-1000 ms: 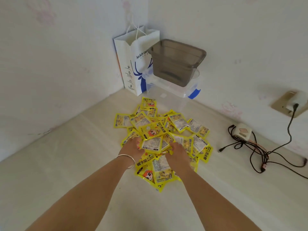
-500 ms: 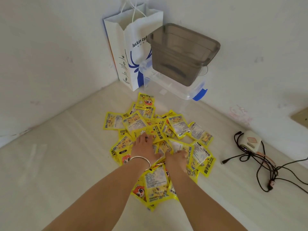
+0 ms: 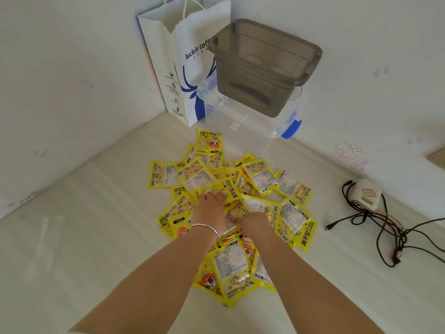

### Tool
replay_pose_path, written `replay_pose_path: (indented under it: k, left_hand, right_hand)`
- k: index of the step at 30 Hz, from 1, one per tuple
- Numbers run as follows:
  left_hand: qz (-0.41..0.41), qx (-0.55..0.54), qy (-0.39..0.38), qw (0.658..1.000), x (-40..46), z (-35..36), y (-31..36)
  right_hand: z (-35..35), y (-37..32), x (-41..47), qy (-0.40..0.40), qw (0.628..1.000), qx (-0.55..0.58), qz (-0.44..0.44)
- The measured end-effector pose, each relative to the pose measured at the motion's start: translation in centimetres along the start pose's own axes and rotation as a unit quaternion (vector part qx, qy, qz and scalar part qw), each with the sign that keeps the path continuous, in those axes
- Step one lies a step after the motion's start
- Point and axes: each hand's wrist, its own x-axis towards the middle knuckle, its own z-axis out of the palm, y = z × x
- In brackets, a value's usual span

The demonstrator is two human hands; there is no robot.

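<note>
A: Status?

B: The yellow hand-warmer packets (image 3: 258,175) lie in a loose, overlapping pile on the floor (image 3: 96,237), in the corner. They sit just in front of the clear box (image 3: 252,116), which has the grey bin (image 3: 262,68) on top. Both hands are mid-pile.

A: Fingers?

B: On the left hand (image 3: 209,210), the one with the bangle (image 3: 207,229), the fingers are straight and slightly spread, pressing flat on a packet. On the right hand (image 3: 255,222) the fingers are curled down into the pile, just beside the left wrist. Can't tell if it pinches a packet or only digs under.

A: Step?

B: Gathering the pile, by my read.

A: How to do it well?

B: The film looks slick, so a press from the top probably just slides layers.
- Move the hands to the outer edges, palms inward, and rake to the centre.
- Square the packets into a stack and lift from below.
- Work in small batches.
- Pull in the strays by the clear box and on the right side first.

A: Risks?

B: The right-side packets lie near the charger (image 3: 366,196) and its cables, so rake away from those. The paper bag (image 3: 173,68) stands left of the box, out of the way. If the grey bin is the target, lift clear of its rim and don't drag.
</note>
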Motion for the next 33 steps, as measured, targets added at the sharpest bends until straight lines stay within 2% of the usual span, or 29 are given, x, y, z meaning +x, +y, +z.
replay_pose_path:
  k: [4, 7, 10, 12, 16, 20, 24, 29, 33]
  left_hand:
    - [-0.005, -0.044, 0.046, 0.998, 0.2, -0.1, -1.5]
    - [-0.061, -0.141, 0.072, 0.986, 0.1, -0.6, -2.6]
    - [-0.125, -0.233, 0.080, 0.961, 0.0, -0.6, -2.8]
    - [-0.169, -0.299, 0.083, 0.936, -0.2, -0.4, -2.8]
    - [-0.213, -0.418, 0.058, 0.881, -0.7, 0.0, -3.1]
    - [-0.246, -0.471, 0.043, 0.846, -1.0, -0.7, -3.9]
    - [-0.257, -0.528, 0.073, 0.806, -1.5, -2.1, -3.6]
    - [-0.271, -0.597, 0.087, 0.750, -1.9, -3.5, -2.6]
    - [-0.247, -0.659, 0.026, 0.710, -2.4, -4.3, -0.6]
  right_hand:
    - [0.0, 0.2, 0.0, 0.016, 0.999, 0.041, 0.008]
    - [0.6, -0.1, -0.1, 0.044, 0.981, 0.187, 0.031]
    - [2.2, -0.6, -0.5, 0.011, 0.954, 0.298, 0.039]
    - [3.6, -0.9, -0.7, -0.021, 0.954, 0.297, 0.037]
    - [4.3, -1.0, -0.7, 0.003, 0.980, 0.192, 0.052]
    - [3.0, -1.2, -0.2, 0.037, 0.985, 0.170, 0.018]
    - [0.5, -1.2, -0.1, 0.040, 0.986, 0.157, -0.023]
    - [-2.8, 0.5, -0.2, 0.023, 0.973, 0.221, -0.062]
    - [-4.7, 1.8, -1.2, -0.010, 0.962, 0.257, -0.091]
